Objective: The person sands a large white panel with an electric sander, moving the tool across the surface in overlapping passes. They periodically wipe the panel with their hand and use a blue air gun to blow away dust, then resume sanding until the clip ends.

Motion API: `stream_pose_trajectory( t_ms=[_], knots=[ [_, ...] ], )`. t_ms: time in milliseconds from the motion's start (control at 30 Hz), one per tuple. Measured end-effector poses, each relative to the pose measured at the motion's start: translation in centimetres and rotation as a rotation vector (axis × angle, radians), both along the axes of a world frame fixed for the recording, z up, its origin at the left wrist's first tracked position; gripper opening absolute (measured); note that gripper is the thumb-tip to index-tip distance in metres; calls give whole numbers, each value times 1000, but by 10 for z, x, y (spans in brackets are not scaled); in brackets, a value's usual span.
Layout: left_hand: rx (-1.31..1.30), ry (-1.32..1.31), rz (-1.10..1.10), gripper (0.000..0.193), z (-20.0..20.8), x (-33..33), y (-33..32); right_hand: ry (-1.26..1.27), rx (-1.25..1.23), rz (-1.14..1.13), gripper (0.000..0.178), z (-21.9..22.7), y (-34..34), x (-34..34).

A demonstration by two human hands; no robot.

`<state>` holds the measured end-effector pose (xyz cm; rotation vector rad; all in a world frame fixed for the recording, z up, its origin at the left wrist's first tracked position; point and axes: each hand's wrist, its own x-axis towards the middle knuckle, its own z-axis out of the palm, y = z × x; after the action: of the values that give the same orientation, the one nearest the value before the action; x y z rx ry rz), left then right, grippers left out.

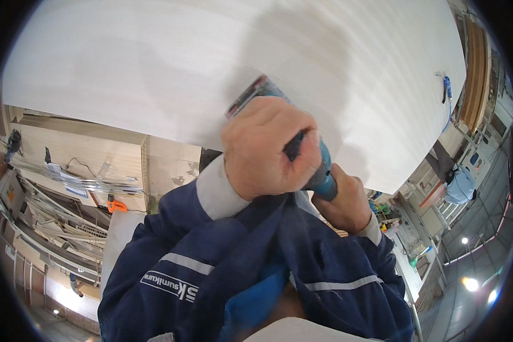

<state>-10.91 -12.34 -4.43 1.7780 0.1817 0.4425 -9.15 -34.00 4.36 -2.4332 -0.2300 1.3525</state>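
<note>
A teal and black handheld power tool (325,171) rests over a large pale wooden panel (125,62). Its flat, rectangular front end points up and to the left, close to the panel's surface; its exact kind cannot be made out. My left hand (271,151) is closed around the front part of the tool, the fingers curled and the thumb bent inward. Behind it, my right hand (347,199) wraps the rear of the tool's body near the panel's front edge. The underside of the tool is hidden.
A blue air gun (447,86) with a blue hose lies at the panel's right edge. Stacked brown boards (476,74) stand beyond. At the left are a wooden cabinet (91,148) and an orange tool (115,204). Another person (459,185) is at the right.
</note>
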Motion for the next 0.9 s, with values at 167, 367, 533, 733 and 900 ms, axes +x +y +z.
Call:
stream_pose_trajectory(
  t_ms=[167, 367, 533, 733, 900],
  knots=[
    [-24, -2, -40, 1, 5, 4, -16, 1, -99, -23, 32, 6, -4, -1],
    [-48, -15, -14, 6, -4, 1, -21, 6, -136, -4, 30, 13, -1, 4],
    [112, -21, 123, 3, -11, 15, 39, -58, 42, 102, 30, -17, 46, 43],
    [83, -11, 117, 35, -4, 83, 145, -473, 430, 432, 36, -57, 138, 106],
    [119, -225, 154, 34, -12, 96, 132, -453, 402, 410, 36, -51, 114, 127]
  ],
)
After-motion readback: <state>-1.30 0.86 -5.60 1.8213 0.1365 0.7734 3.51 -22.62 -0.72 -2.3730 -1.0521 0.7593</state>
